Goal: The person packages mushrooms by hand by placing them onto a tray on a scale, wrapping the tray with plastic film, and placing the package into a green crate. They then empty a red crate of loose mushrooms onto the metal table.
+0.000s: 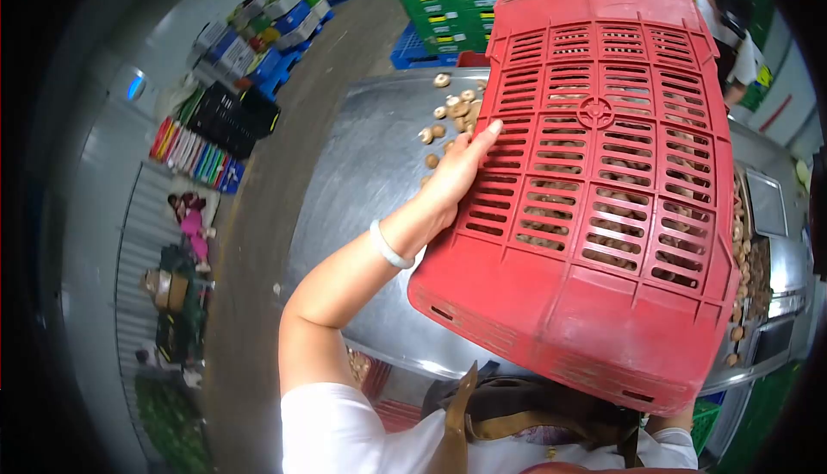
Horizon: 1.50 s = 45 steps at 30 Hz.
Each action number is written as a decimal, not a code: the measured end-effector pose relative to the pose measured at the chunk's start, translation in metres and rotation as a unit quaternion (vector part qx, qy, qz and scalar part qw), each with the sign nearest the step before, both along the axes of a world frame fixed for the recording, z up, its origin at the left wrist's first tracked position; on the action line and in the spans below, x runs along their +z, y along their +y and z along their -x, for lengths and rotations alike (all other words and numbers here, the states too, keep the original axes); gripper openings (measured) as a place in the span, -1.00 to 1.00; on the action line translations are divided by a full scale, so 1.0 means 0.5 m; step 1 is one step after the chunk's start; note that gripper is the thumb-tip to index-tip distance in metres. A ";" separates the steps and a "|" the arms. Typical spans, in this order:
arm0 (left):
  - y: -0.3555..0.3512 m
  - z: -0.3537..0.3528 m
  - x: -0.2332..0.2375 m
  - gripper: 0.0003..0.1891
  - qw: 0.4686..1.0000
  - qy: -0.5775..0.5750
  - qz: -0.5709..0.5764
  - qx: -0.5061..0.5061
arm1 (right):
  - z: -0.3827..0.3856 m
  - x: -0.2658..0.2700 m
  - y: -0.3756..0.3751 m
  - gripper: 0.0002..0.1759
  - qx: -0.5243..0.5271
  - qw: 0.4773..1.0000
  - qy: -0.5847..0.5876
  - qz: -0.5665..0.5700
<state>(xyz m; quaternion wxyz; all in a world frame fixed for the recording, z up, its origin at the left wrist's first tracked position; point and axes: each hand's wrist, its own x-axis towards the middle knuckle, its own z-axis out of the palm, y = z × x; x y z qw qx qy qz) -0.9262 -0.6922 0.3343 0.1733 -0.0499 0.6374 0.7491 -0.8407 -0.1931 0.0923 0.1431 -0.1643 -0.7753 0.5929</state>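
Note:
A large red slotted plastic crate (551,297) is tilted over the metal table, its base facing me. Brown mushrooms (454,112) lie on the table by its far left side, and more show through the slots. My left hand (461,166) grips the crate's left side, thumb along the outer wall, the other fingers mostly hidden. A pale bangle (389,246) circles that wrist. Of my right arm (679,418) only a bit shows below the crate's lower right corner; the right hand is hidden behind it.
The steel table (353,164) extends left of the crate. Loose mushrooms (738,246) and metal trays (767,194) are on the right. Another person (728,34) stands beyond the crate. Green crates (452,0) are stacked at the back on a blue pallet (418,47).

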 end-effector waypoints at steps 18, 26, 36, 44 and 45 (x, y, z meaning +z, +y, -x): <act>-0.545 -0.156 -0.394 -0.40 0.969 0.032 0.127 0.208 | 0.151 -0.253 -0.559 -0.53 0.216 0.976 -0.007 -0.026; -0.656 -0.225 -0.456 -0.46 0.953 0.070 0.021 0.293 | 0.250 -0.290 -0.598 -0.57 0.261 0.963 0.068 -0.013; -0.653 -0.354 -0.485 -0.25 0.927 -0.024 -0.009 0.375 | 0.378 -0.134 -0.618 -0.57 0.325 0.945 -0.001 -0.026; -0.554 -0.634 -0.269 -0.46 0.900 0.105 -0.194 0.376 | 0.366 0.115 -0.618 -0.56 0.413 0.911 0.004 0.012; -0.519 -0.681 -0.226 -0.48 0.892 0.141 -0.225 0.367 | 0.356 0.163 -0.625 -0.55 0.430 0.902 0.012 0.020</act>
